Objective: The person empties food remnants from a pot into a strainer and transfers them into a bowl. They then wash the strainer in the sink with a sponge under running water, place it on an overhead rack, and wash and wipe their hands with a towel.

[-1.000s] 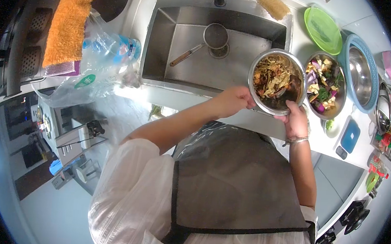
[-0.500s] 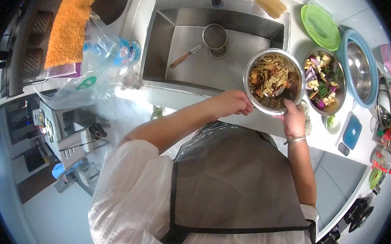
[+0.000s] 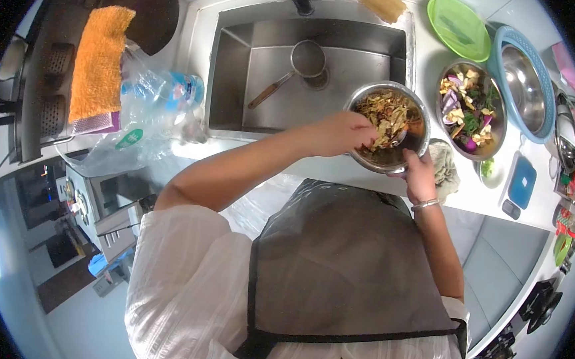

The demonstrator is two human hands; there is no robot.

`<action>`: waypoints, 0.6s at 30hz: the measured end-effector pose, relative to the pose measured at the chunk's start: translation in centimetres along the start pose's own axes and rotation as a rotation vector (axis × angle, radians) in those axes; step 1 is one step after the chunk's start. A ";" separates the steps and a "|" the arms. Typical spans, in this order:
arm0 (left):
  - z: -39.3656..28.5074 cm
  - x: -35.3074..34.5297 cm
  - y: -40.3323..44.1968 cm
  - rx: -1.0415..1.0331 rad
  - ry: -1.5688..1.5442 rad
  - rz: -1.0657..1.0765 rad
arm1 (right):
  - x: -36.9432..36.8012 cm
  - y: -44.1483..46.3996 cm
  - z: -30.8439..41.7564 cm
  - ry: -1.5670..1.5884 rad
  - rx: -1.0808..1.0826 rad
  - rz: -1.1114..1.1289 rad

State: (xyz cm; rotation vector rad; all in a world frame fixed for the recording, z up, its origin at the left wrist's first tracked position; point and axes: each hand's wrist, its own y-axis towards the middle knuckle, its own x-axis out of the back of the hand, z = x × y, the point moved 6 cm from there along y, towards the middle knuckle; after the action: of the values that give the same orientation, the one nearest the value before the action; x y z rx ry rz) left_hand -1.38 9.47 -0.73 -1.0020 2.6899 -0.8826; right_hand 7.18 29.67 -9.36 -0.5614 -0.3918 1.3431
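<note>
The right hand [image 3: 421, 178] grips the metal bowl [image 3: 423, 117] firmly; the left hand [image 3: 352, 135], fingers curled, reaches the dried bits [image 3: 388, 113], its hold unclear. Handling them calls for steadiness.

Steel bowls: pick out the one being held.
The round steel bowl holding brown, dried-looking pieces by the rectangular metal sink. It alone has its rim gripped, by the right hand.

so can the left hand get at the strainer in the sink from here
Probably yes: the left hand is at the bowl, and the strainer lies uncovered in the sink, with nothing seen in the way.
</note>
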 end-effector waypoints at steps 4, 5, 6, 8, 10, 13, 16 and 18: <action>-5.3 -1.4 1.2 -0.546 1.064 -0.276 | 0.1 -0.1 -1.0 0.108 0.004 0.018; -5.6 -2.0 1.5 -0.637 1.108 -0.297 | 0.7 0.0 -1.5 0.087 -0.011 0.032; -5.7 -2.7 1.8 -0.729 1.151 -0.318 | 1.0 0.1 -1.8 0.066 -0.025 0.046; -5.4 -4.0 2.5 -0.803 1.160 -0.319 | 1.8 -0.1 -2.4 0.091 0.003 0.010; -5.1 -5.3 3.2 -0.765 1.097 -0.280 | 2.8 -0.1 -3.3 0.082 0.027 -0.007; -3.5 -6.9 5.2 -0.614 1.075 -0.037 | 4.0 -0.3 -4.4 0.072 0.014 -0.017; -4.6 -7.3 4.1 -0.853 0.965 -0.296 | 4.9 -0.6 -5.8 0.136 -0.050 -0.055; -4.1 -7.3 5.4 -0.698 0.891 -0.195 | 5.6 -0.6 -6.6 0.141 -0.036 -0.080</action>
State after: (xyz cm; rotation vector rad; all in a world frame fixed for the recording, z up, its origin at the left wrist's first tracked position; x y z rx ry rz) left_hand -0.11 19.34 -1.01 -1.1984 3.8811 -0.4492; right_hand 12.46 34.02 -14.64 -0.6600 -0.3207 1.2134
